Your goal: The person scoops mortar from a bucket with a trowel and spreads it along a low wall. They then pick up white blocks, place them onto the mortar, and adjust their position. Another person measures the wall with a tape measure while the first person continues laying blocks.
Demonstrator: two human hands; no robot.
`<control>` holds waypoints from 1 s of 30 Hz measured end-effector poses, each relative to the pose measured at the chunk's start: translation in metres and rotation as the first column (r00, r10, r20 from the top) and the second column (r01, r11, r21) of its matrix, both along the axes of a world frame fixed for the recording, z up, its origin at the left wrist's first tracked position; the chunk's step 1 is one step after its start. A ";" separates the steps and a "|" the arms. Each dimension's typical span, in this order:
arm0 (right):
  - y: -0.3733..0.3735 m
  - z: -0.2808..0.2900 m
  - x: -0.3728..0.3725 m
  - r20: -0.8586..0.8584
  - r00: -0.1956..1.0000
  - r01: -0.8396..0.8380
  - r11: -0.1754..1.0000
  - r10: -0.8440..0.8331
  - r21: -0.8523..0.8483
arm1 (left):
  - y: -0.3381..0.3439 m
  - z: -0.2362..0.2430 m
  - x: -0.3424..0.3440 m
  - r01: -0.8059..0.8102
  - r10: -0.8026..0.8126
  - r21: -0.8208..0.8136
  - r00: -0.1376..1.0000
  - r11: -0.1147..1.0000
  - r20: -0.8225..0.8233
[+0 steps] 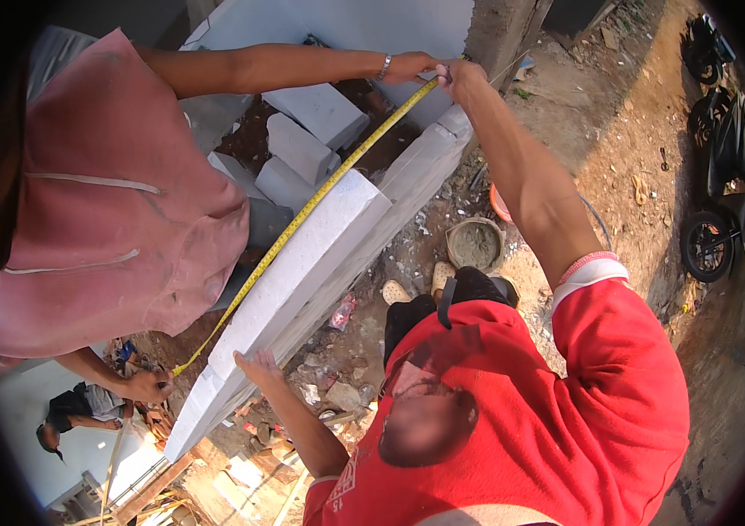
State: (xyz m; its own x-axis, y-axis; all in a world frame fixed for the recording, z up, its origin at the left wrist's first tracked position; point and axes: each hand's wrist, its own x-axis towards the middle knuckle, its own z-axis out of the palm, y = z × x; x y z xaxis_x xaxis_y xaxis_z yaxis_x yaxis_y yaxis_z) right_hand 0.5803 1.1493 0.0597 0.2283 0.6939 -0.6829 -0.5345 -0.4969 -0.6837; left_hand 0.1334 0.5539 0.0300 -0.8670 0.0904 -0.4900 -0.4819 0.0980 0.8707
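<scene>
My right hand pinches the upper end of a yellow measuring tape, right beside a co-worker's hand. Running along a wall of pale blocks, the tape sags down to the co-worker's other hand, which is closed around its lower end. My left hand lies open against the near side of the wall, fingers extended, touching a long white block near its lower end. This block sits on top of the lower course. Mortar joints are hard to make out.
The co-worker in a pink shirt stands across the wall. Loose white blocks lie behind it. By my feet is a bucket of grey mortar. Rubble and wood scraps cover the ground; motorbikes stand far right. Another person crouches lower left.
</scene>
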 end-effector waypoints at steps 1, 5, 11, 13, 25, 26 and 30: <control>0.001 -0.001 0.001 -0.015 1.000 0.010 1.000 -0.009 0.010 | 0.000 -0.001 -0.001 -0.010 0.010 0.001 1.000 1.000 0.001; 0.002 -0.007 0.005 0.050 0.998 -0.055 0.994 0.050 0.091 | 0.000 -0.002 -0.003 -0.037 0.037 0.010 0.999 0.999 0.023; 0.015 -0.015 0.006 0.065 0.997 0.037 0.999 -0.036 -0.022 | 0.001 0.001 0.004 -0.037 0.037 0.020 0.999 0.999 -0.004; 0.018 -0.018 0.008 0.082 0.997 0.004 1.000 -0.003 -0.011 | 0.003 0.002 0.005 -0.046 0.046 0.015 0.999 0.999 -0.003; 0.027 -0.035 0.015 0.169 0.978 -0.139 0.988 0.125 0.073 | 0.007 0.004 0.002 -0.090 0.090 -0.002 0.996 0.996 0.024; 0.027 -0.035 0.015 0.074 0.993 -0.095 0.993 0.090 0.067 | 0.007 0.004 0.002 -0.090 0.090 -0.002 0.996 0.996 0.028; 0.022 -0.032 0.013 0.027 0.999 -0.028 0.994 0.025 0.105 | 0.005 0.004 0.000 -0.068 0.068 0.005 0.997 0.998 0.021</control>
